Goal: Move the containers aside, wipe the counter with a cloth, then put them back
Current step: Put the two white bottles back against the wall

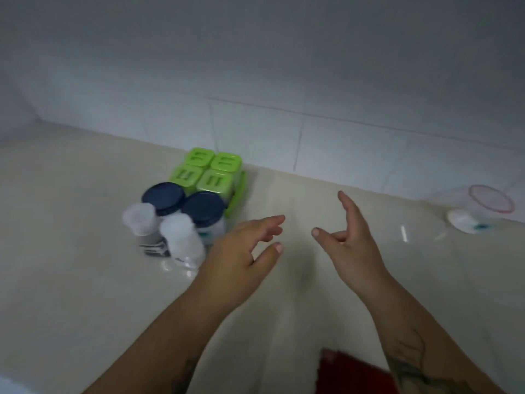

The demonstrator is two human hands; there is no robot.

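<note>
The person's left hand (pixel 241 248) and right hand (pixel 350 237) are hovering side by side over the glossy cream worktop (pixel 71 237), both empty with fingers spread wide and nothing between them. The containers are sitting clustered to the left of the left hand: four lime-green square-lidded plastic boxes (pixel 208 173) against the white tiled wall (pixel 312 81), two jars with dark blue round lids (pixel 184 201) in front of those, and two white-capped translucent bottles (pixel 167 231) nearest, one lying just beside the left wrist. A dark red cloth (pixel 352 371) is lying at the near edge, below the right forearm. A clear cup with a pink rim (pixel 490 204) is standing well apart to the far right.
</note>
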